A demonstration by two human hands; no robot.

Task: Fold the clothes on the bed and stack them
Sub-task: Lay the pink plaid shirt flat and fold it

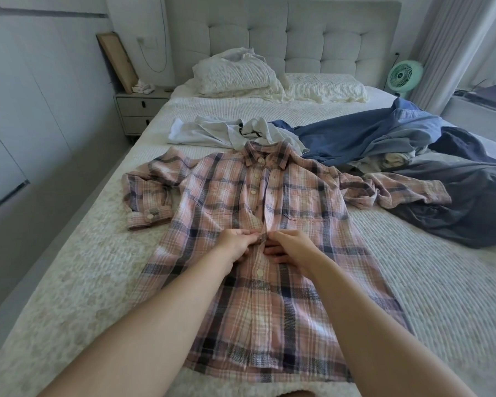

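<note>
A pink plaid shirt (221, 196) lies spread front-up across the bed (69, 282), collar toward the headboard, sleeves out to both sides. My left hand (235, 243) pinches the left edge of its button placket at mid-chest. Facing it, my right hand (291, 246) pinches the placket's right edge, its fingers partly tucked under the cloth. Behind the collar sit a crumpled white garment (209, 131) and a blue denim shirt (364, 136). A dark grey garment (470, 202) is heaped at the right, under the plaid shirt's right sleeve.
Two pillows (235, 74) lean on the tufted headboard (298, 38). A nightstand (138, 110) stands left of the bed, a green fan (404, 75) to the right by the curtain. White wardrobe doors (17, 110) line the left wall.
</note>
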